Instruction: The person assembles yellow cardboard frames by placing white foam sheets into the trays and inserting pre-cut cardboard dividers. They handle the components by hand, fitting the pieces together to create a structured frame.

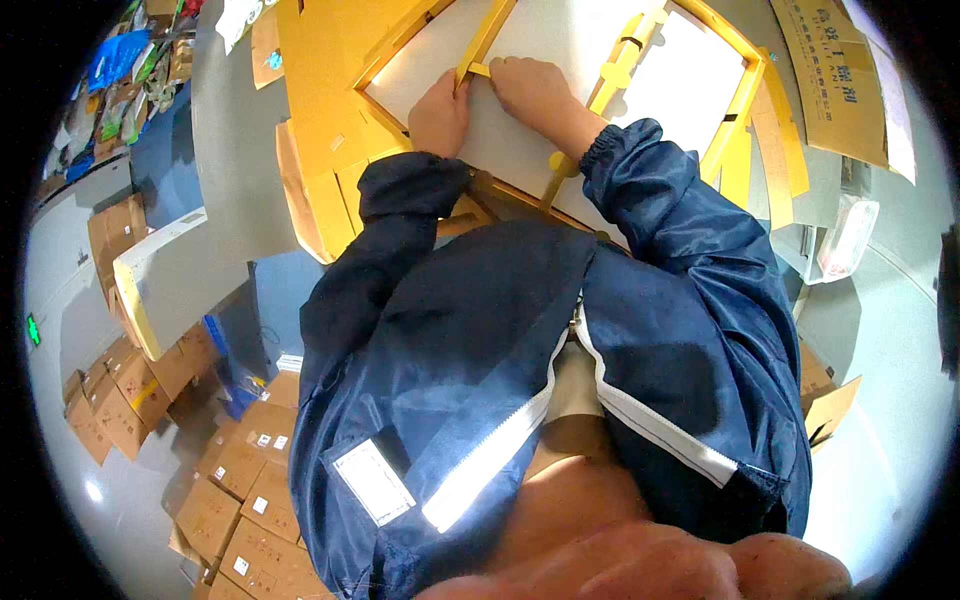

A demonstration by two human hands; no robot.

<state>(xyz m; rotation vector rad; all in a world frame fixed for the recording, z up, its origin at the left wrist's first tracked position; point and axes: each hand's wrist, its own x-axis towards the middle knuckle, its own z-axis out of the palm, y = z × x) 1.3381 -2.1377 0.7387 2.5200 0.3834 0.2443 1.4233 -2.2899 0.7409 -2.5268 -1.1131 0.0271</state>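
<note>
At the far left, a heap of mixed packages (pixel 135 100) lies in the upper corner, and a stack of brown cartons (pixel 255 505) stands below it, beside the person's jacket (pixel 440 290). Next in order, a flat yellow cardboard panel (pixel 322 100) adjoins the left side of an open yellow frame (pixel 738 112), which surrounds a white base (pixel 520 150). The left hand (pixel 440 115) is positioned over the left half of the white base, its fingers closed on the near end of a yellow strip (pixel 487 38) that runs away toward the upper edge of the view. A short yellow tab (pixel 480 70) bridges the gap between the two hands; whether it is part of the yellow strip or a separate piece cannot be determined from this angle. Immediately to the right, the right hand (pixel 535 92) is curled with the palm down, its thumb and fingers pinching the opposite end of the tab. Beyond the right wrist, a yellow divider (pixel 615 75) with rounded lobes crosses the white base. At the far right are a large printed carton (pixel 830 85) and, below it, a clear plastic container (pixel 848 238).
</note>
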